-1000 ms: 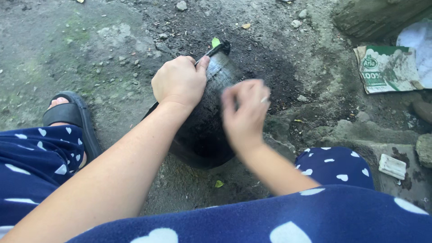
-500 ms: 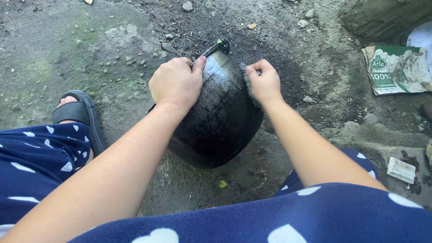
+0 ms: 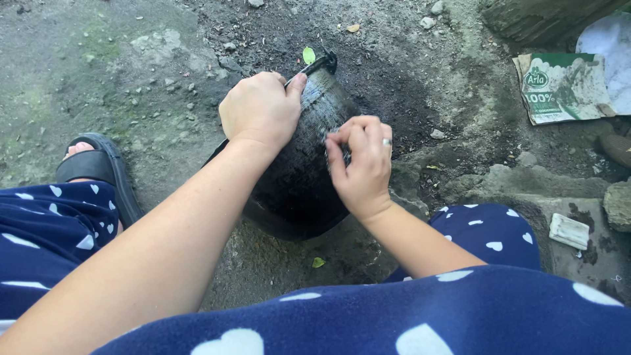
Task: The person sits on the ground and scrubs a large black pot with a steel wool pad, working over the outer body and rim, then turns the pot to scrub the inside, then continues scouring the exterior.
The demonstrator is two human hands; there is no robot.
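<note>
A soot-black round pot (image 3: 296,190) lies bottom-up and tilted on the dirt ground, its thin metal handle (image 3: 322,64) pointing away from me. My left hand (image 3: 261,108) clamps over the pot's upper left side, thumb against the handle. My right hand (image 3: 361,161), with a ring on one finger, presses a small grey scouring pad (image 3: 341,151) against the middle of the pot's curved bottom. The pad is mostly hidden under the fingers. Blue cloth with white hearts covers my knees at the bottom of the view.
My left foot in a black sandal (image 3: 98,167) rests on the ground at left. A torn green and white carton (image 3: 559,89) lies at right, a white soap-like block (image 3: 568,231) on a rock below it. Loose stones and green leaves (image 3: 308,54) are scattered around.
My right hand slid from the pot's far right side back toward me onto its middle, rubbing with the pad. My left hand kept its grip in the same place.
</note>
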